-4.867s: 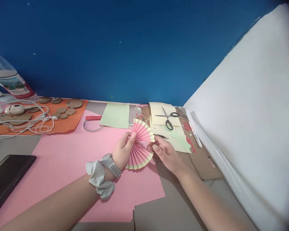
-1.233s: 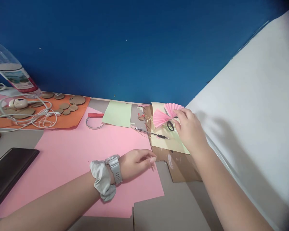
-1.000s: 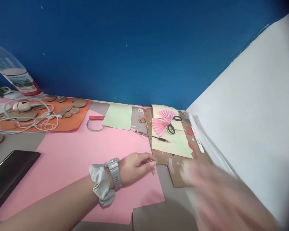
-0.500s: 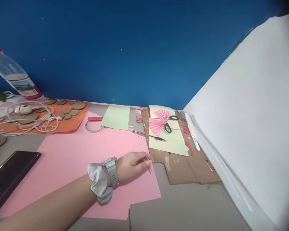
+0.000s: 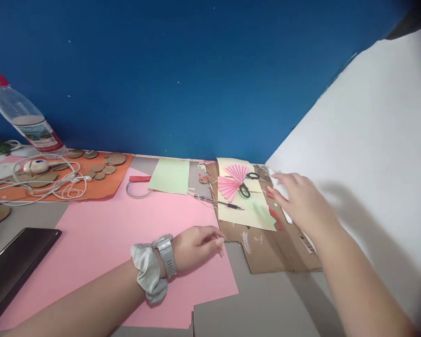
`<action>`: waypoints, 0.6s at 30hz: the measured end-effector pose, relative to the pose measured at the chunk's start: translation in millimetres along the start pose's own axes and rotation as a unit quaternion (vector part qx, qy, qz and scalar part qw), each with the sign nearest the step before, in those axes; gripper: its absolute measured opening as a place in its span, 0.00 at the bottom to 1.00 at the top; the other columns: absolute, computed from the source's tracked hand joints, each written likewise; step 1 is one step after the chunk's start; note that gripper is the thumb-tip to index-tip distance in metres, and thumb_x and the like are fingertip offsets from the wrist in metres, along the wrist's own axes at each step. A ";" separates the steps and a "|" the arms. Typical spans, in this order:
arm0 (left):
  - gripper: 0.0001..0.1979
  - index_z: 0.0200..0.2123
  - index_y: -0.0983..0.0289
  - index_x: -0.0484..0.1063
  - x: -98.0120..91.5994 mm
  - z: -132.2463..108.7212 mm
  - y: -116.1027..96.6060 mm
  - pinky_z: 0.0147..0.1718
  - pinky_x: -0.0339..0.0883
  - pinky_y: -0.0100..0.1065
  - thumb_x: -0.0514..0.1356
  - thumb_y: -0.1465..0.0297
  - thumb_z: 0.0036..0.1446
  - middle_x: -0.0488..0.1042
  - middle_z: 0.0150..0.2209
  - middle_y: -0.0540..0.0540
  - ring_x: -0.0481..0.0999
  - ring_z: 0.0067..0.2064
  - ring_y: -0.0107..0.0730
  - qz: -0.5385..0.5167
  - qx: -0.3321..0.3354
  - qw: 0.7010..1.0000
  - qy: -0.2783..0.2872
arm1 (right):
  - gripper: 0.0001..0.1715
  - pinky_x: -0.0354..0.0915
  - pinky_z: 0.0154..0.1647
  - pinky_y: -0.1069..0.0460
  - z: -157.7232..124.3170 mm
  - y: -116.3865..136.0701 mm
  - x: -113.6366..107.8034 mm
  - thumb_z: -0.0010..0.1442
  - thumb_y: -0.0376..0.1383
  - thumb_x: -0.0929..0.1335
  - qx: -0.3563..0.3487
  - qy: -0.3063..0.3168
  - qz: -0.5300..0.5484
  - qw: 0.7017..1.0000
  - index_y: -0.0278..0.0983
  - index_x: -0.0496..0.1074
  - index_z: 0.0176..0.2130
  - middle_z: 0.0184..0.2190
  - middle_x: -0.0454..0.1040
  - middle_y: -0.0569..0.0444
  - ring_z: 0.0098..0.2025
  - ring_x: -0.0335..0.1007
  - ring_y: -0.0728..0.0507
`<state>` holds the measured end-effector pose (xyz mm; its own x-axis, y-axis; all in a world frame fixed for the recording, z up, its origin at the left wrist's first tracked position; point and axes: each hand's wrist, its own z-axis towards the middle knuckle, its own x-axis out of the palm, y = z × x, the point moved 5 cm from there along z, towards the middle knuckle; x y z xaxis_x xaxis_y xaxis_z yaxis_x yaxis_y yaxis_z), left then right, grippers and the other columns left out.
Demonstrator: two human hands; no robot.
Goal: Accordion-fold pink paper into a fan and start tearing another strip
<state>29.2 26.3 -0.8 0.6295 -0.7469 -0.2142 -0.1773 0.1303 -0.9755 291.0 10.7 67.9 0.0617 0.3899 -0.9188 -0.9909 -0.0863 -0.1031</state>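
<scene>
My left hand [image 5: 198,245] rests on the large pink sheet [image 5: 126,252], near its right edge. Its fingers curl loosely, with a gap between thumb and index finger, and I make out nothing held. A grey watch and a light scrunchie circle that wrist. Over the right side, my right hand [image 5: 298,199] hovers with thumb and forefinger apart. Beneath it is a white pen-like stick [image 5: 287,218], partly covered by the hand; contact is unclear. Left of that hand lie black-handled scissors [image 5: 244,190] by a pleated pink paper fan [image 5: 233,181], on pale yellow paper [image 5: 231,214].
A black pen [image 5: 224,202] points right. Green paper [image 5: 170,175] and a grey ring-like band [image 5: 139,195] lie behind the pink sheet. Cardboard [image 5: 266,257] is at right, by a white wall. At left are a phone [image 5: 21,262], tangled white cable [image 5: 68,187] and a bottle [image 5: 31,121].
My right hand has come in from the lower right and is over the white stick. My left hand stays put on the pink sheet. The view has shifted slightly.
</scene>
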 end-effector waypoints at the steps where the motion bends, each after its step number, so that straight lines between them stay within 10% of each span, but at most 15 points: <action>1: 0.15 0.44 0.64 0.68 -0.3 0.0 -0.5 0.40 0.67 0.31 0.48 0.62 0.63 0.78 0.36 0.54 0.76 0.39 0.30 -0.001 0.001 1.000 0.001 | 0.18 0.67 0.41 0.45 36.1 -3.2 14.8 0.60 0.38 0.64 -0.005 0.028 -0.012 1.000 0.36 0.67 0.50 0.43 0.71 0.46 0.45 0.67 0.38; 6: 0.16 0.44 0.64 0.68 -1.4 1.0 -1.1 0.40 0.66 0.32 0.48 0.61 0.63 0.78 0.36 0.54 0.75 0.39 0.31 0.004 0.000 1.000 0.002 | 0.18 0.61 0.44 0.43 90.7 -1.9 67.9 0.55 0.29 0.61 -0.028 0.074 -0.011 0.997 0.34 0.69 0.45 0.42 0.70 0.43 0.46 0.64 0.35; 13: 0.16 0.45 0.64 0.68 -1.1 1.1 -1.9 0.41 0.66 0.32 0.48 0.61 0.63 0.78 0.36 0.55 0.75 0.39 0.31 0.004 0.004 1.000 0.006 | 0.17 0.59 0.46 0.43 85.2 -9.7 64.2 0.60 0.37 0.59 0.100 0.014 0.052 0.994 0.35 0.67 0.47 0.49 0.65 0.40 0.50 0.60 0.34; 18: 0.15 0.45 0.64 0.68 -0.3 2.1 -1.2 0.41 0.66 0.32 0.48 0.62 0.63 0.78 0.36 0.54 0.76 0.39 0.31 -0.001 0.002 1.000 0.007 | 0.25 0.61 0.31 0.48 91.9 -25.3 78.0 0.63 0.49 0.54 0.232 0.058 0.136 0.962 0.36 0.68 0.40 0.33 0.72 0.45 0.32 0.69 0.40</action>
<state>30.9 27.7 0.4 0.6196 -0.7561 -0.2108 -0.1730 0.1305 -0.9762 309.9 127.5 33.9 -0.2202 0.3027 -0.9273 -0.9177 0.2581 0.3021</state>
